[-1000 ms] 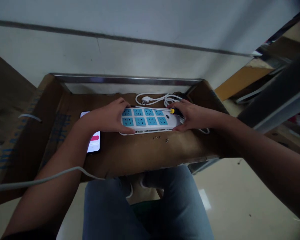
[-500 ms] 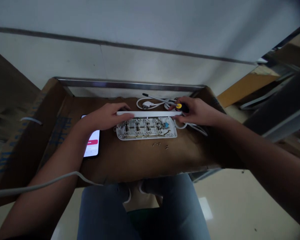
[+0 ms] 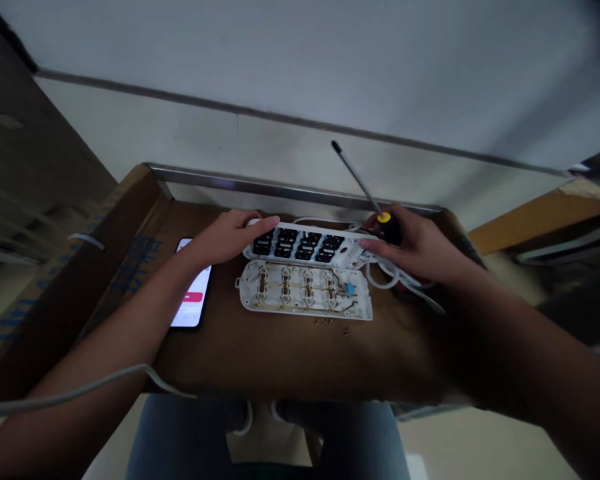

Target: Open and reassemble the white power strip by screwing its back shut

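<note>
A power strip lies in two halves on the brown cardboard. My left hand [image 3: 237,235] grips the left end of the upper half, a white power strip cover [image 3: 347,250] with black inner parts facing me. At its right end, my right hand [image 3: 405,237] pinches the cover with the thumb. The same hand also keeps hold of a screwdriver [image 3: 363,183] with a yellow and black handle, its shaft pointing up and left. Just below, the power strip base [image 3: 305,312] lies flat, showing metal contact strips and a small blue part. Several small screws [image 3: 324,321] lie near its lower edge.
A phone [image 3: 195,303] with a lit screen lies left of the base, partly behind my left forearm. White cord [image 3: 390,283] is coiled at the right. The cardboard tray [image 3: 280,363] has raised sides, and a pale cable [image 3: 105,381] crosses my left forearm.
The cover has turned from edge-on to show its black inside, tilted behind the base. The screwdriver shaft has swung upward in my right hand. The camera view has shifted.
</note>
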Demonstrator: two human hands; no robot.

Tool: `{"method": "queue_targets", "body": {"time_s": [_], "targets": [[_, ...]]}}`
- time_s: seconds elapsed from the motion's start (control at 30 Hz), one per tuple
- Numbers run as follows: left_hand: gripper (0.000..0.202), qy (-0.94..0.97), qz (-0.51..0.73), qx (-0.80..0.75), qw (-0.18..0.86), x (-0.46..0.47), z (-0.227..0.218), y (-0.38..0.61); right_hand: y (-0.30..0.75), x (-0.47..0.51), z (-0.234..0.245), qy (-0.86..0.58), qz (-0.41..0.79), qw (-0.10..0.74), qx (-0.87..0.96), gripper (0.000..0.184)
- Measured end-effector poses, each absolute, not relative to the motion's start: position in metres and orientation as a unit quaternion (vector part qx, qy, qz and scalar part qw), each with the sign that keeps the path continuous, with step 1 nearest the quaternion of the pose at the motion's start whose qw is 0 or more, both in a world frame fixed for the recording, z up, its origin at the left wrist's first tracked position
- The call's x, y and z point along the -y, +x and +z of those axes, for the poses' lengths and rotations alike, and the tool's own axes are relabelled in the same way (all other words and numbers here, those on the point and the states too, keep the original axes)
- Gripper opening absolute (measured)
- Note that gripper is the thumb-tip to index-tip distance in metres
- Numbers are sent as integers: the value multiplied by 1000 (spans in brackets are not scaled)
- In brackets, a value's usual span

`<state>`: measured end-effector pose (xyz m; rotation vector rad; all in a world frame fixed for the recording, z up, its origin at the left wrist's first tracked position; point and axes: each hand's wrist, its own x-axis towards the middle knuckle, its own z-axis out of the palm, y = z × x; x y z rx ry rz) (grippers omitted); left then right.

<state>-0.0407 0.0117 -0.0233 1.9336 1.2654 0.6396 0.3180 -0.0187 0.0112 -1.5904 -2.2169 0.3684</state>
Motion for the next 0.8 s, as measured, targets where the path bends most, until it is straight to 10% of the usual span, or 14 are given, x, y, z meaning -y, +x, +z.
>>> {"method": "queue_targets", "body": {"time_s": [0.43, 0.8], "targets": [[66, 749, 237, -492, 376, -6, -16, -42, 307, 71, 39, -510, 180, 417, 731, 28], [51, 761, 270, -461, 368, -8, -14, -41, 375, 60, 31, -525, 196, 186, 807, 39]]}}
